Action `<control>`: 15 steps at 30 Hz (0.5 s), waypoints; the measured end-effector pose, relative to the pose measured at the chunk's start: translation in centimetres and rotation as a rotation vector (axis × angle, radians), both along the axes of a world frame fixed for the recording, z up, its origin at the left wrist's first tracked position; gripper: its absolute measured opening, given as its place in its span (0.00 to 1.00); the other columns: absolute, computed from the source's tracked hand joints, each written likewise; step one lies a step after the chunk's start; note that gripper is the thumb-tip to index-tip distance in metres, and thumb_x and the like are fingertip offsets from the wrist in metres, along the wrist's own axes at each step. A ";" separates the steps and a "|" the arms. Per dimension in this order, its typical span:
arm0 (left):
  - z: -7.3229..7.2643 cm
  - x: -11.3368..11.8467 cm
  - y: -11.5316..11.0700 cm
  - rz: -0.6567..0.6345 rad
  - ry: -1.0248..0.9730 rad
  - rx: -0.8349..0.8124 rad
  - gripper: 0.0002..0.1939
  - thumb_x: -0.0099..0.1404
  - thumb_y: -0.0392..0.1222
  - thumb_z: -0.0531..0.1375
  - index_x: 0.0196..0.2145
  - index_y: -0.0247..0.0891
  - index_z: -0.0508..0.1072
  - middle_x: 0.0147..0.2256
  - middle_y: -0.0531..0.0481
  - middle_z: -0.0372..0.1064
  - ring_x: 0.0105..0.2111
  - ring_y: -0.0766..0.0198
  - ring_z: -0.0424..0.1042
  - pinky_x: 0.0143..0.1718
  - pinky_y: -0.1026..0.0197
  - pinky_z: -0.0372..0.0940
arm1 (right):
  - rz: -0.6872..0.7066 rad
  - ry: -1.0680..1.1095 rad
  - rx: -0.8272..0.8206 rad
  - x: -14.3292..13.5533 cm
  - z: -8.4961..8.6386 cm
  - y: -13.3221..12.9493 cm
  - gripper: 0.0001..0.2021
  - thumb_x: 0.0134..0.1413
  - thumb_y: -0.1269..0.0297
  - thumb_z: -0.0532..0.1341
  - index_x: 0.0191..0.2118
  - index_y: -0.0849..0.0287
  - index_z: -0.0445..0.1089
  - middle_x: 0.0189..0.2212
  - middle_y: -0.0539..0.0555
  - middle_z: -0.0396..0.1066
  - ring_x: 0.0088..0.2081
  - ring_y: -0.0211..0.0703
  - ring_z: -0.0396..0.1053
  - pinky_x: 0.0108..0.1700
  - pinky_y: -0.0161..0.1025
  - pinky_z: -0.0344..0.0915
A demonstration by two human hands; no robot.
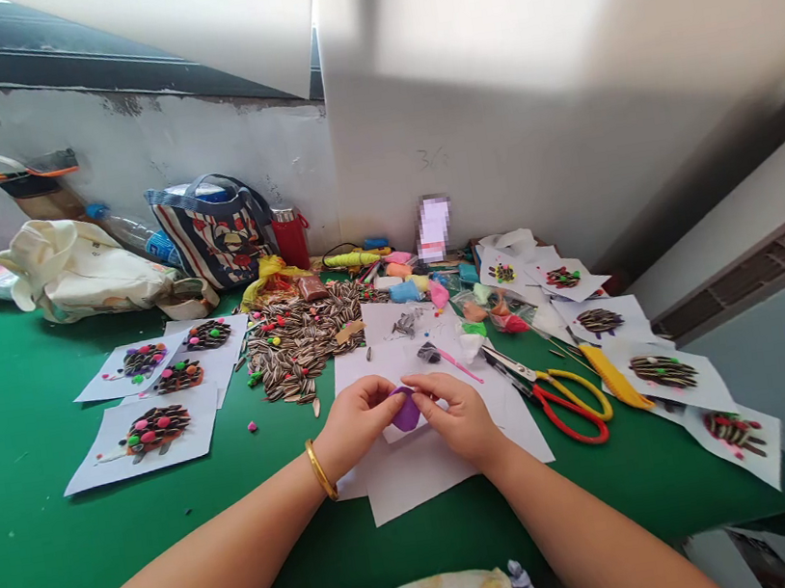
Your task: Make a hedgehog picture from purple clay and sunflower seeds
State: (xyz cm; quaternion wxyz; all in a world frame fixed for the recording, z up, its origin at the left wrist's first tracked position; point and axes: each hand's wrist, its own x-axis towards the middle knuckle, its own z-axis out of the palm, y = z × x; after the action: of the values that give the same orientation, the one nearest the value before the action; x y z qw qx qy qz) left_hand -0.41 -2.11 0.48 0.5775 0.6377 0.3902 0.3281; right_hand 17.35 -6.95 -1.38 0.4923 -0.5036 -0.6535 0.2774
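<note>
Between my two hands is a flattened purple piece of modelling clay (pixel 404 411), pinched along its upper edge. My left hand (pixel 358 422), a gold bangle at its wrist, grips the clay's left side with thumb and fingers. On the other side, my right hand (pixel 458 417) pinches it too. Below them lie overlapping sheets of white paper (pixel 419 485). A dark grey lump (pixel 428 353) and a thin pink stick (pixel 461 363) rest on the paper just beyond my hands.
Striped sunflower seeds (pixel 290 347) are heaped at the back left. Scissors (pixel 560 397) with red and yellow handles lie to the right, beside a yellow cutter (pixel 612 375). Seed-hedgehog cards (pixel 156 434) flank both sides. Bags (pixel 215 231) and a red flask (pixel 290 238) line the wall.
</note>
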 end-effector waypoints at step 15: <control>-0.1 -0.1 0.1 0.005 0.040 0.017 0.15 0.58 0.52 0.64 0.32 0.36 0.73 0.30 0.49 0.72 0.29 0.64 0.70 0.31 0.62 0.66 | 0.020 -0.069 0.011 -0.2 0.3 -0.3 0.15 0.59 0.68 0.56 0.50 0.52 0.73 0.42 0.53 0.75 0.41 0.43 0.71 0.46 0.41 0.68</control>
State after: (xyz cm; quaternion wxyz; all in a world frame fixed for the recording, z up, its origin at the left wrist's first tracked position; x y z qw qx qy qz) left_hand -0.47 -2.03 0.33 0.5631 0.6480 0.4005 0.3202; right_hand 17.18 -7.21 -1.12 0.4694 -0.5035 -0.6766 0.2614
